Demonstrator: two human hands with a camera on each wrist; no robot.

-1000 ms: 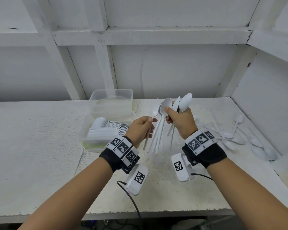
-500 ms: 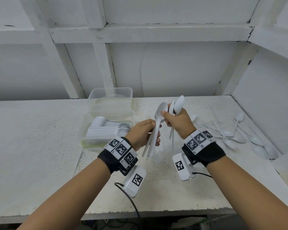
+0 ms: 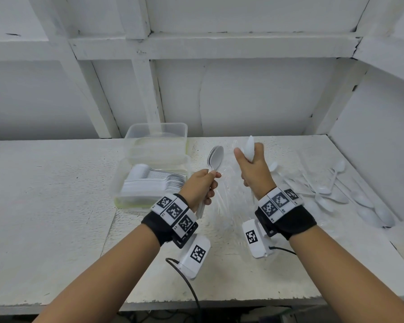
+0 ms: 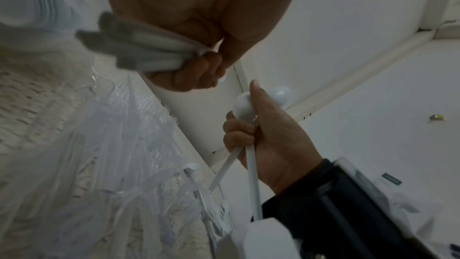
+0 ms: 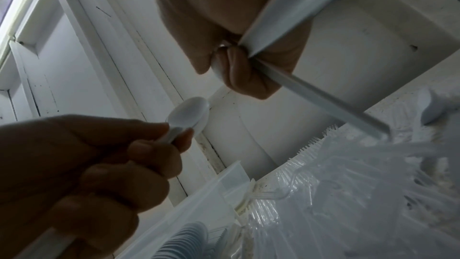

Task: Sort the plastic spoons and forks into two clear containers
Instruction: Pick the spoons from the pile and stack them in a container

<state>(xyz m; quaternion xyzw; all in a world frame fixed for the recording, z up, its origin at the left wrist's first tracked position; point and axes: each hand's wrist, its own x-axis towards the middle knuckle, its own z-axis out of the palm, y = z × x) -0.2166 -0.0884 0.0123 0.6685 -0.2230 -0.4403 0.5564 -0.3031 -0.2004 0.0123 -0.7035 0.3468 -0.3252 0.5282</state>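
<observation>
I see my left hand (image 3: 200, 185) gripping nested white spoons (image 3: 215, 157) upright, ready for the near spoon container (image 3: 121, 183), while my right hand (image 3: 253, 171) clutches perhaps two more spoons (image 3: 249, 148).

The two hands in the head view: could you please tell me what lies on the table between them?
Clear plastic forks lie heaped on the table between the left hand and right hand; both wrist views show their tines.
</observation>
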